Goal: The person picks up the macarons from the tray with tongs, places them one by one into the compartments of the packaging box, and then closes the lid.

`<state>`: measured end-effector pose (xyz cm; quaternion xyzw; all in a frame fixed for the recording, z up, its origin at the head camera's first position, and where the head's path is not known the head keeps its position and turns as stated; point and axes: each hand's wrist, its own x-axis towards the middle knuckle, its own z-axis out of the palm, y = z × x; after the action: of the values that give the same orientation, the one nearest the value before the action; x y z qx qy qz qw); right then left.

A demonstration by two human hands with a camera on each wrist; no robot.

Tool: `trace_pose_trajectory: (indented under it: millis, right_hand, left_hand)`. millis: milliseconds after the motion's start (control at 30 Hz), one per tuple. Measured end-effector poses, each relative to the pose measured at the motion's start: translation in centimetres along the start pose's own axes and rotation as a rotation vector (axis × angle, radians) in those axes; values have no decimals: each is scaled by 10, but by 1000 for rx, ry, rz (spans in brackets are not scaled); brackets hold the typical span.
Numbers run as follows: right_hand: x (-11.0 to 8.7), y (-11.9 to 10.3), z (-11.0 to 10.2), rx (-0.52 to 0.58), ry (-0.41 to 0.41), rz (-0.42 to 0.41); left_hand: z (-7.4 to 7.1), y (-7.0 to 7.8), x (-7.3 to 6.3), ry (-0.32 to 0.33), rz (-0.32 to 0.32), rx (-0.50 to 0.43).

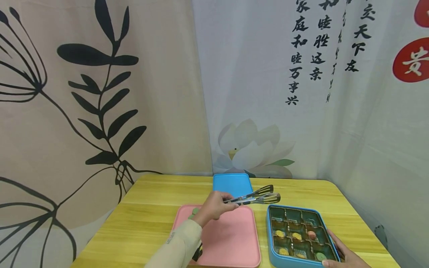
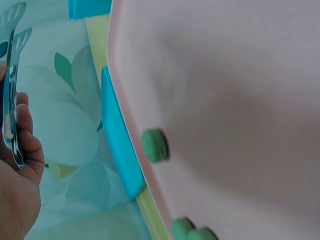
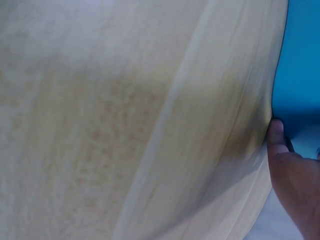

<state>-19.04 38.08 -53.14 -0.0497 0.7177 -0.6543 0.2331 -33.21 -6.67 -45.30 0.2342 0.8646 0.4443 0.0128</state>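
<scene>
My left hand (image 1: 214, 207) grips metal food tongs (image 1: 258, 196) by the handle end, held over the far part of a pink tray (image 1: 231, 238). Their slotted tips stand apart with nothing between them and point right. Green macarons (image 2: 155, 145) lie along the tray's edge in the left wrist view, partly hidden by my arm in the head view. My right hand (image 1: 346, 257) holds the right side of a blue box (image 1: 291, 262), thumb at its near corner. Inside its dark divided insert are several yellow macarons (image 1: 296, 236), a pink macaron (image 1: 311, 235) and a green macaron (image 1: 320, 256).
A blue lid (image 1: 231, 184) lies at the table's back edge, behind the tray. The wooden table (image 1: 157, 212) ends at a printed curtain (image 1: 167, 93). A black object (image 1: 198, 253) shows beside my left sleeve at the tray's near left.
</scene>
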Motion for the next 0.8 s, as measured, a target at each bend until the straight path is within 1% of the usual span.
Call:
trace_pose_trajectory:
  millis: [67, 200, 300, 467, 533, 667, 733, 800]
  right_hand:
    - [0, 0, 0, 7, -2, 3]
    - [0, 0, -1, 17, 3, 12]
    - [0, 0, -1, 5, 19, 24]
    - [1, 0, 0, -4, 24, 27]
    - [1, 0, -1, 0, 21, 29]
    - [1, 1, -1, -25, 40, 35]
    - [1, 1, -2, -11, 34, 30]
    - [1, 1, -2, -23, 40, 31]
  left_hand:
    - [-5, -4, -2, 8, 2, 11]
    - [-16, -14, -8, 23, 26, 32]
    - [-25, -23, -14, 35, 27, 23]
    - [-41, -37, -28, 60, -19, -25]
    - [-48, -42, -33, 72, -43, -21]
    - [-60, -52, -41, 94, -76, -12]
    - [-66, -57, -45, 103, -89, -26]
    - [-71, -61, -50, 109, -97, -39]
